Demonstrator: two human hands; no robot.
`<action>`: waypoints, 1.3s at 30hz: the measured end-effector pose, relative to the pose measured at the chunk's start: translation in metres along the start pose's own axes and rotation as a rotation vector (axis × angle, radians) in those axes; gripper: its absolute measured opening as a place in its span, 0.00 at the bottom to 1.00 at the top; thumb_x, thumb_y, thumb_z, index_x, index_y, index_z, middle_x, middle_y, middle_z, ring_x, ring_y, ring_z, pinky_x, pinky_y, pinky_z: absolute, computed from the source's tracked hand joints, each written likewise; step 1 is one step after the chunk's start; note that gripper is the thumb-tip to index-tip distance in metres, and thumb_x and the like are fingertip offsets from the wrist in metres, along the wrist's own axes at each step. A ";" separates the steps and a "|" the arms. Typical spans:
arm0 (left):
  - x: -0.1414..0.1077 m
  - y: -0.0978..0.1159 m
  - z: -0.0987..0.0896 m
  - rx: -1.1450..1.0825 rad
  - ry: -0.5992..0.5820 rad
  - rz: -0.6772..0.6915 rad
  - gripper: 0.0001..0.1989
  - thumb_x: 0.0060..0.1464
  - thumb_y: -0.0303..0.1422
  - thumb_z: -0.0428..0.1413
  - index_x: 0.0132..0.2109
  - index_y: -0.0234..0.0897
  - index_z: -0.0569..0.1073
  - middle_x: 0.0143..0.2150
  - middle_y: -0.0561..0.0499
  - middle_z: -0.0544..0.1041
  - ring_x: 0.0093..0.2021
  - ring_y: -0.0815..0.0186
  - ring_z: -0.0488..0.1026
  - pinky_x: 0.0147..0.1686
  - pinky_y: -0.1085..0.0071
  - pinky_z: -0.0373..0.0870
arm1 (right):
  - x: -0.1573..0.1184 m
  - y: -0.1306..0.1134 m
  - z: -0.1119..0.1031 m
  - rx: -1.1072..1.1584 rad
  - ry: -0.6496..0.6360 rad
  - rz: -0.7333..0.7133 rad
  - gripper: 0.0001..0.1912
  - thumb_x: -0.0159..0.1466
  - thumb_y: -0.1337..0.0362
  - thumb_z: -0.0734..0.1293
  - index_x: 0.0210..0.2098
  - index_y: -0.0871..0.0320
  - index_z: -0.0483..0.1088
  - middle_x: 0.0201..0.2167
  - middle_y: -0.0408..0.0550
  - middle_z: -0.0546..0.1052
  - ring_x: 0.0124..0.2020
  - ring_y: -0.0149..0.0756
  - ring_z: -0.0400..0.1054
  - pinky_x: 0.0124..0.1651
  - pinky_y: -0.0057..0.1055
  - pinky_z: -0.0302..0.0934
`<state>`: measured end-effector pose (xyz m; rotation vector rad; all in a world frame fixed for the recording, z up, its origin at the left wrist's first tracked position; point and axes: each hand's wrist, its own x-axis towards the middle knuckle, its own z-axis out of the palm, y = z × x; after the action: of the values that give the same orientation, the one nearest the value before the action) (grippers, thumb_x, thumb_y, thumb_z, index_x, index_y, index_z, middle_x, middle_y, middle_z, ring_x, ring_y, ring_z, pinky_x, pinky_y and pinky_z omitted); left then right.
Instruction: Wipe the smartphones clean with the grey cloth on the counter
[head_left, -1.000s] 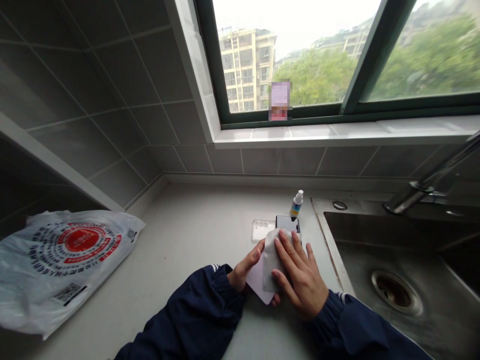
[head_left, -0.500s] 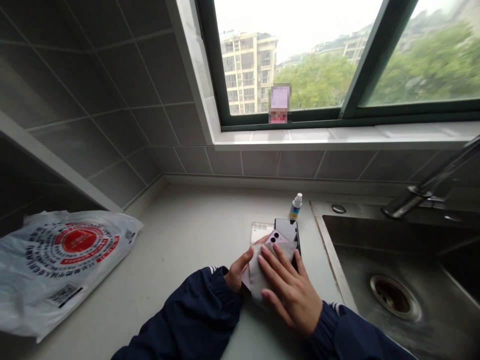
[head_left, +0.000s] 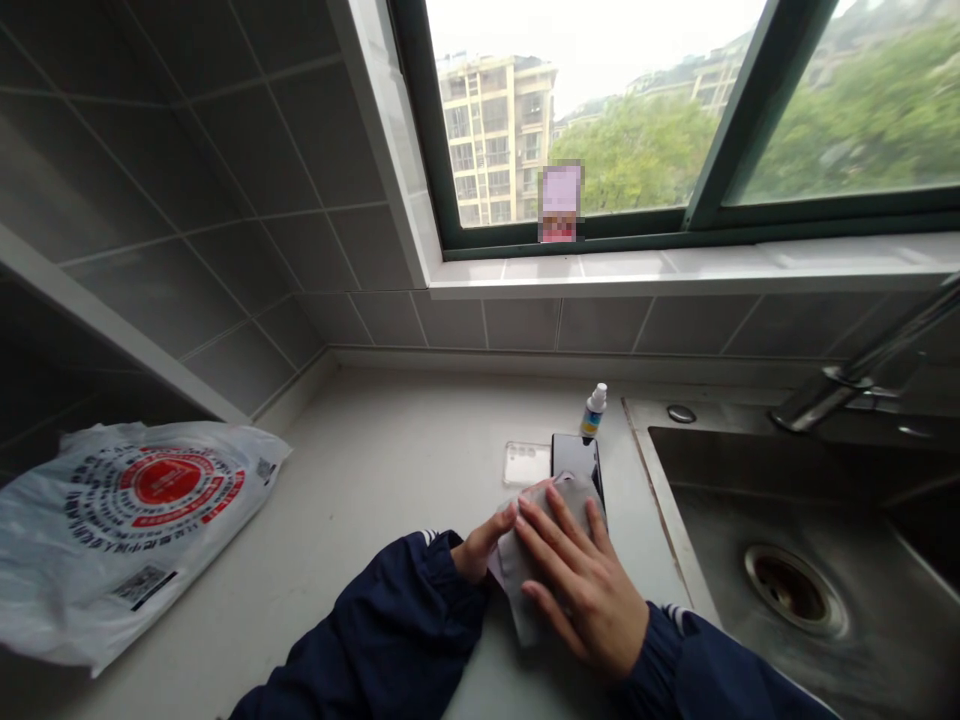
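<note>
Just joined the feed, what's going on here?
A person is working at a white kitchen counter with both bare hands. The right hand presses flat on a grey cloth, and the left hand has its fingers at the cloth's edge. A lilac object, mostly hidden, sits under the cloth. Just beyond lie a dark phone, a clear phone case and a small dropper bottle.

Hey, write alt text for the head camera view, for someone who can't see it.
Two hands in navy sleeves work at a pale counter: the right hand lies flat on a grey cloth, and the left hand meets its edge. Beyond them are a dark phone, a clear phone case and a small bottle, with a steel sink to the right.
</note>
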<state>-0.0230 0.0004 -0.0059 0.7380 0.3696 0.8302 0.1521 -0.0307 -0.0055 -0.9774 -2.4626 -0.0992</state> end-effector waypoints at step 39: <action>0.001 0.001 -0.002 -0.190 0.036 -0.014 0.31 0.58 0.47 0.47 0.64 0.36 0.60 0.59 0.41 0.69 0.62 0.56 0.64 0.63 0.61 0.53 | 0.000 0.002 0.000 -0.037 -0.008 0.014 0.32 0.67 0.62 0.60 0.68 0.62 0.50 0.69 0.51 0.51 0.69 0.53 0.40 0.69 0.51 0.27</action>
<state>-0.0241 0.0023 -0.0065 0.5442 0.3226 0.8529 0.1536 -0.0290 -0.0054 -1.0123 -2.4691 -0.1376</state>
